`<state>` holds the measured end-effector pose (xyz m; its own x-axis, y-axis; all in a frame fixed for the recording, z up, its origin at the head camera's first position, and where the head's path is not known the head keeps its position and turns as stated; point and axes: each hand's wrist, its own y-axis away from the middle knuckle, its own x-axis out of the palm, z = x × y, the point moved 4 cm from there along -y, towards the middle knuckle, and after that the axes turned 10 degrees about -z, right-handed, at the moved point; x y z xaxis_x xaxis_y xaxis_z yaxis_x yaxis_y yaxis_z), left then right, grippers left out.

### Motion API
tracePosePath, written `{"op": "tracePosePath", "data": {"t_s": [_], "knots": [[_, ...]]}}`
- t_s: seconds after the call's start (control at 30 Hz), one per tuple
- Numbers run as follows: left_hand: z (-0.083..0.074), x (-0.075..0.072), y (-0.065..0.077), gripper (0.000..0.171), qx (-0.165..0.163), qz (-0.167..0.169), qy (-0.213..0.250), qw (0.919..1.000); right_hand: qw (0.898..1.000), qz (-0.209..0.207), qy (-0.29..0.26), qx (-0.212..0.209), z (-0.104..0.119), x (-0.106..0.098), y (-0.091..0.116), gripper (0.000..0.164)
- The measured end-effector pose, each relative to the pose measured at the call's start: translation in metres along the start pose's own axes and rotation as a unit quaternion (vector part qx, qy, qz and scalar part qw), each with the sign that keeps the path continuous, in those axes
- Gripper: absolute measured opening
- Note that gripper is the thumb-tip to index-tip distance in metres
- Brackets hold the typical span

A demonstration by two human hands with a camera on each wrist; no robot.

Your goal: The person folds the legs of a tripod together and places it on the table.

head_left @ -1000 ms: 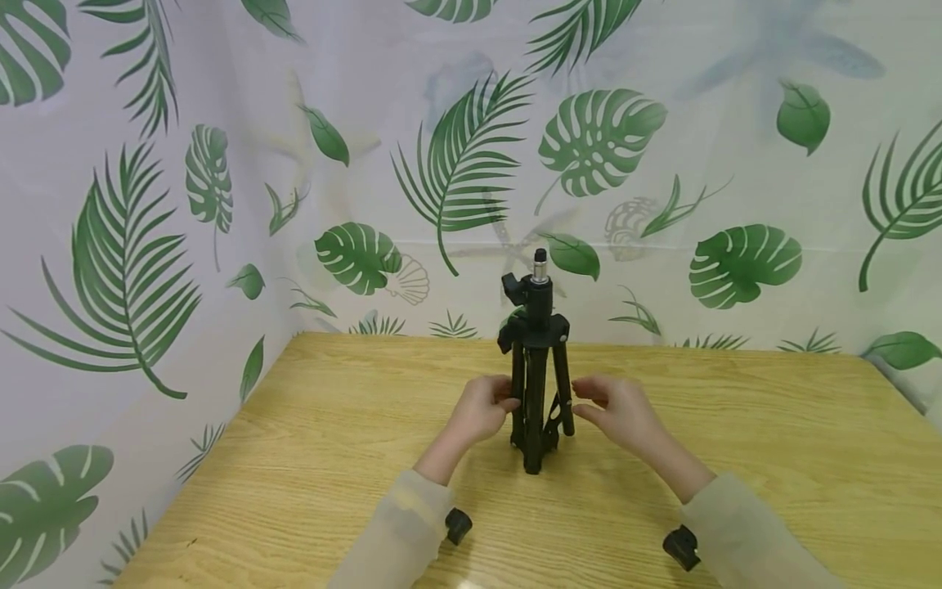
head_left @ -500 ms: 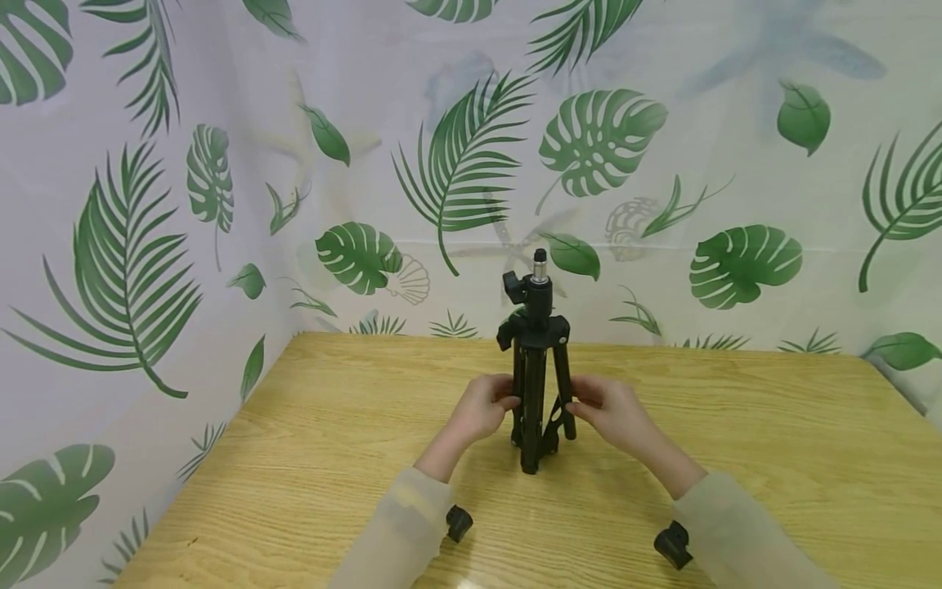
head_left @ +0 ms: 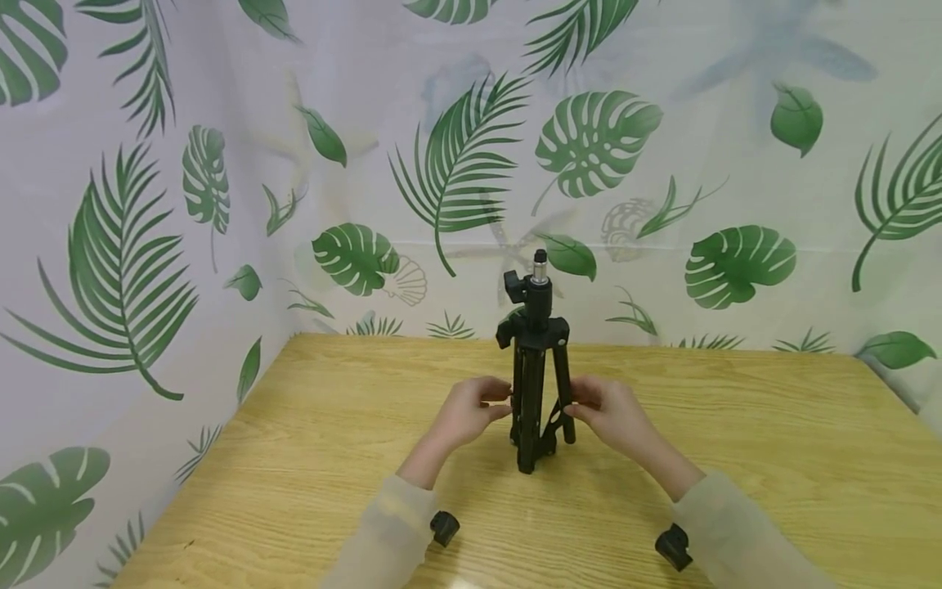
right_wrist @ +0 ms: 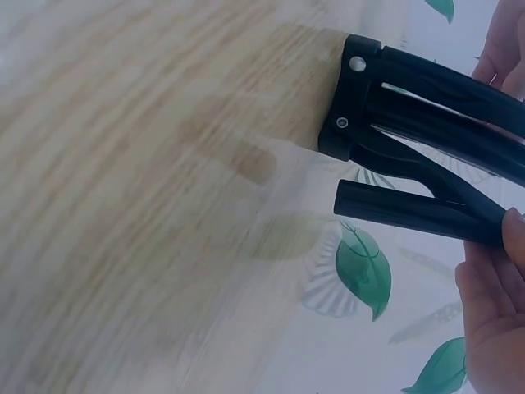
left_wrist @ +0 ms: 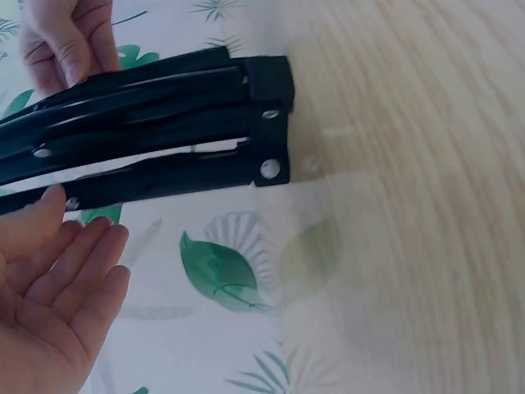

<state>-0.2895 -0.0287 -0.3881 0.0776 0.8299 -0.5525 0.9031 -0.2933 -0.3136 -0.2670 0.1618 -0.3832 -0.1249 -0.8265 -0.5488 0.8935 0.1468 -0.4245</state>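
A small black light stand (head_left: pixel 539 303) with a silver stud on top stands upright on the table, its legs mostly folded. One leg (head_left: pixel 563 380) is swung slightly outward to the right. My right hand (head_left: pixel 614 409) pinches this leg between thumb and fingers; in the right wrist view, the leg's free end (right_wrist: pixel 385 205) sticks out past the hand (right_wrist: pixel 496 304). At the left side, my left hand (head_left: pixel 471 409) has its thumb tip right at a leg. In the left wrist view the fingers of that hand (left_wrist: pixel 57 308) are spread loosely, not wrapped round the stand.
The wooden table (head_left: pixel 331 458) extends to both sides of the stand. Behind it hangs a white cloth (head_left: pixel 456 319) printed with green leaves. A small black device (head_left: pixel 444 528) shows by the left sleeve, another black device (head_left: pixel 673 546) by the right sleeve.
My right hand has come in from just beside the right leg and taken hold of it. My left hand has loosened and drawn slightly left. The stand's front leg has shifted slightly left.
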Motion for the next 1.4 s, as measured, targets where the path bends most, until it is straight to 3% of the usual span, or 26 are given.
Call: {"op": "tracePosePath", "data": {"t_s": [0.17,0.37,0.73,1.0,1.4], "knots": [[-0.004,-0.005,0.004,0.028,-0.003,0.016,-0.012,0.9998,1.000,-0.010,0.019,-0.001,0.004,-0.003,0.003,0.023],[-0.011,0.000,0.009,0.032,-0.002,0.030,-0.029,0.9991,1.000,-0.021,0.022,0.000,0.005,-0.003,0.006,0.022],[-0.018,0.005,0.012,0.025,0.010,-0.015,-0.062,0.9979,0.998,-0.041,0.044,0.008,0.009,-0.003,0.014,0.022],[-0.019,0.005,0.011,0.019,0.039,-0.041,-0.069,0.9960,0.997,-0.047,0.059,0.018,0.013,-0.003,0.019,0.021],[-0.017,0.005,0.011,0.020,0.021,-0.041,-0.055,0.9974,0.996,-0.058,0.065,0.013,0.014,0.003,0.016,0.020]]}}
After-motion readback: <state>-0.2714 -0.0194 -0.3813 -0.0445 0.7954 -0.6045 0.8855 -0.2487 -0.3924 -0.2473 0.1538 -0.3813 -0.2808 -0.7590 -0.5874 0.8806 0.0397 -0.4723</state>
